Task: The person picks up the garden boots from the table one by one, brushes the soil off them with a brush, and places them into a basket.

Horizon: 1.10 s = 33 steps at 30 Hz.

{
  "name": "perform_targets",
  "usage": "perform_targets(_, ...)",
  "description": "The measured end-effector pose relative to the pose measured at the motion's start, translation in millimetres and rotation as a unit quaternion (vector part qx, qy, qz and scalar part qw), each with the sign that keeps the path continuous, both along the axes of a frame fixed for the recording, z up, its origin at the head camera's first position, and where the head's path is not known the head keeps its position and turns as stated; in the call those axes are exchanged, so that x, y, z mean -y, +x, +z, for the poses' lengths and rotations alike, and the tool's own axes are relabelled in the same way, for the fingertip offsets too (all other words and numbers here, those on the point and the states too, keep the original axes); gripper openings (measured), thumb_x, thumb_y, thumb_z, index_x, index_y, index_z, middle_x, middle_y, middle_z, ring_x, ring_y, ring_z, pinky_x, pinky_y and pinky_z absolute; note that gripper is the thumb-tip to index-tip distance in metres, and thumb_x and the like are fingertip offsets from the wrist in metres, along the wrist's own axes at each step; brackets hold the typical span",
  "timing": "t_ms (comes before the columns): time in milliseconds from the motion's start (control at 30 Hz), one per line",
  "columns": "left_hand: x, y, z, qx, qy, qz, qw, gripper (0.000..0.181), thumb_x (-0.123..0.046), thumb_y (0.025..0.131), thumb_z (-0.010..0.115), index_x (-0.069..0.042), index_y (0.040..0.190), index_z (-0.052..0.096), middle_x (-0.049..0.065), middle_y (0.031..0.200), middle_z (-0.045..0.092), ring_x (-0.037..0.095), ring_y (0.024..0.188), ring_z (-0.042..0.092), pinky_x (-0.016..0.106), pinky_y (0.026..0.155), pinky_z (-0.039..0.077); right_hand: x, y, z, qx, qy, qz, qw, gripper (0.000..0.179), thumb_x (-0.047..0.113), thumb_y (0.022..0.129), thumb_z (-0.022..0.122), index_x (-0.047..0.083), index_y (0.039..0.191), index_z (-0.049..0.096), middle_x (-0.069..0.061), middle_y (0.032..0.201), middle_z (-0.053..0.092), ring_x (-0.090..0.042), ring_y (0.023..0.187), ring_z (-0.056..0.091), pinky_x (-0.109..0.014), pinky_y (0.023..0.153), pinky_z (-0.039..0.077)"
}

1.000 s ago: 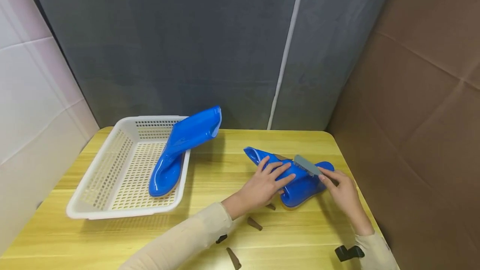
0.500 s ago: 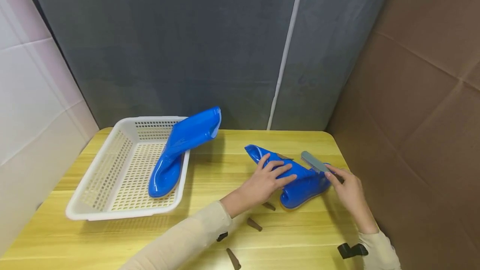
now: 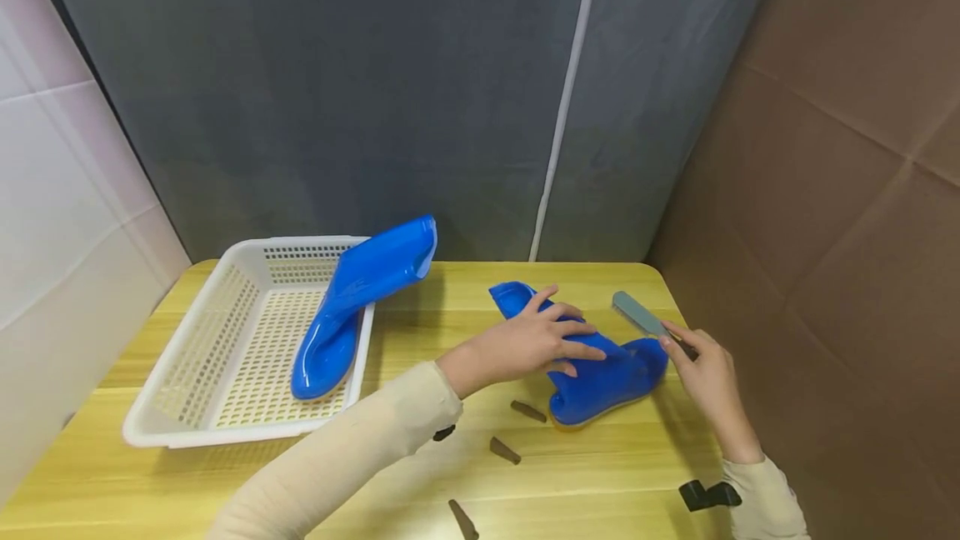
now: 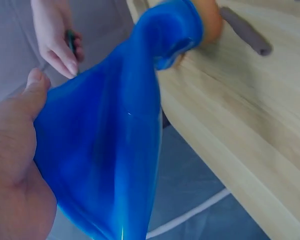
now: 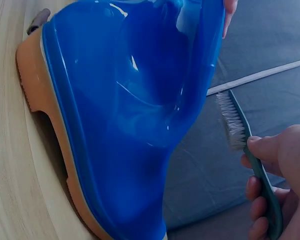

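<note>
My left hand grips the shaft of a glossy blue rubber boot, fingers spread over its upper side. The boot lies on its side toward the table's right, toe and orange sole facing the near side. In the left wrist view my thumb rests along the shaft's edge; the other fingers are hidden behind the rubber. My right hand holds a grey-green scrubbing brush by its handle, near the boot's heel end. White bristles face the boot, with a gap between in the right wrist view.
A white plastic basket stands on the left of the wooden table. Another blue boot leans inside it, shaft jutting over the right rim. Several brown, stick-like pieces lie in front of the gripped boot. A brown cloth wall bounds the right.
The brush has come off the boot's surface and moved right with my right hand. My left hand has shifted over the shaft, and the boot has rolled slightly toward me.
</note>
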<state>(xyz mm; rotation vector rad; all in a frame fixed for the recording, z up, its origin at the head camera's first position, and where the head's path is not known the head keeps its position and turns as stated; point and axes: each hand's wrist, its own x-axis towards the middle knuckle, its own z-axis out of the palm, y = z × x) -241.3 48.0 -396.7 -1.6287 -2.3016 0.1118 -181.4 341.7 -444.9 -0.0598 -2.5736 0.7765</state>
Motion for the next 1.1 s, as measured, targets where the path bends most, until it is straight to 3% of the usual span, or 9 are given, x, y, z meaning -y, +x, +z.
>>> perform_targets(200,3.0,17.0,7.4,-0.003,0.006,0.007,1.0000,0.053,-0.054,0.097,0.048,-0.041,0.148,0.042,-0.012,0.146,0.055,0.013,0.140,0.047,0.057,0.123,0.023,-0.8,-1.9,0.0,-0.015,-0.003,0.005,0.9999,0.032,0.024,0.095,0.067,0.010,0.124,0.070,-0.005,0.073,0.051,-0.007,0.059,0.038,-0.024,0.054,0.031)
perform_targets(333,-1.0,23.0,4.5,0.012,0.027,0.031,0.9991,0.055,-0.054,0.099,0.045,-0.039,0.151,0.037,-0.009,0.150,0.052,0.017,0.145,0.042,0.058,0.123,0.022,0.2,-3.7,0.4,-0.021,-0.001,0.009,0.9997,0.031,0.023,0.095,0.067,0.010,0.123,0.071,-0.006,0.074,0.053,-0.006,0.060,0.037,-0.024,0.054,0.031)
perform_targets(467,-9.4,23.9,-3.6,0.028,0.065,0.064,0.9954,0.060,-0.055,0.101,0.042,-0.034,0.156,0.029,-0.001,0.163,0.033,0.022,0.153,0.028,0.060,0.123,0.018,1.6,-5.1,0.6,-0.019,-0.003,0.015,0.9997,0.032,0.023,0.095,0.067,0.009,0.124,0.070,-0.005,0.073,0.052,-0.007,0.059,0.037,-0.024,0.054,0.031)
perform_targets(567,-17.5,23.8,-9.6,0.046,0.119,0.091,0.9877,0.062,-0.055,0.102,0.039,-0.032,0.158,0.024,0.001,0.167,0.021,0.024,0.156,0.018,0.062,0.123,0.014,2.6,-5.7,0.5,-0.013,-0.004,0.017,0.9998,0.032,0.023,0.096,0.066,0.009,0.124,0.070,-0.006,0.073,0.051,-0.008,0.058,0.036,-0.024,0.052,0.031)
perform_targets(667,-27.1,25.1,-14.8,0.089,0.202,0.109,0.9693,0.055,-0.048,0.105,0.036,-0.032,0.157,0.027,-0.001,0.167,0.021,0.024,0.157,0.014,0.065,0.122,0.008,2.4,-5.7,0.0,-0.004,-0.005,0.015,0.9999,0.033,0.024,0.096,0.065,0.009,0.125,0.069,-0.006,0.074,0.052,-0.008,0.058,0.037,-0.024,0.052,0.031)
perform_targets(767,-35.9,27.7,-16.4,0.139,0.283,0.119,0.9416,0.051,-0.038,0.107,0.031,-0.030,0.157,0.028,-0.002,0.165,0.026,0.023,0.157,0.014,0.066,0.121,0.005,1.8,-5.6,-0.6,0.001,-0.006,0.014,0.9999,0.034,0.025,0.096,0.065,0.009,0.126,0.069,-0.007,0.076,0.053,-0.008,0.058,0.037,-0.024,0.053,0.031)
perform_targets(900,-44.1,28.7,-11.5,0.178,0.350,0.127,0.9106,0.055,-0.021,0.106,0.031,-0.026,0.160,0.018,-0.005,0.164,0.028,0.021,0.156,0.016,0.064,0.123,0.005,0.9,-6.4,-0.9,0.002,-0.010,0.013,0.9999,0.033,0.026,0.096,0.065,0.011,0.126,0.069,-0.008,0.077,0.055,-0.008,0.060,0.039,-0.024,0.054,0.032)
perform_targets(967,-46.7,27.8,-8.4,0.193,0.372,0.130,0.8986,0.064,-0.012,0.101,0.036,-0.025,0.160,0.014,-0.005,0.166,0.022,0.023,0.157,0.014,0.065,0.122,0.003,0.3,-6.7,-0.8,0.004,-0.011,0.011,0.9999,0.034,0.027,0.097,0.065,0.012,0.126,0.069,-0.008,0.078,0.056,-0.008,0.061,0.039,-0.025,0.054,0.032)
perform_targets(1100,-49.5,25.9,-5.5,0.229,0.399,0.150,0.8754,0.084,-0.001,0.089,0.042,-0.030,0.160,0.009,-0.004,0.169,-0.002,0.026,0.158,-0.002,0.070,0.119,-0.004,-0.8,-7.1,0.6,0.009,-0.011,0.008,0.9999,0.034,0.027,0.097,0.064,0.013,0.127,0.069,-0.007,0.079,0.055,-0.008,0.061,0.039,-0.025,0.053,0.032)
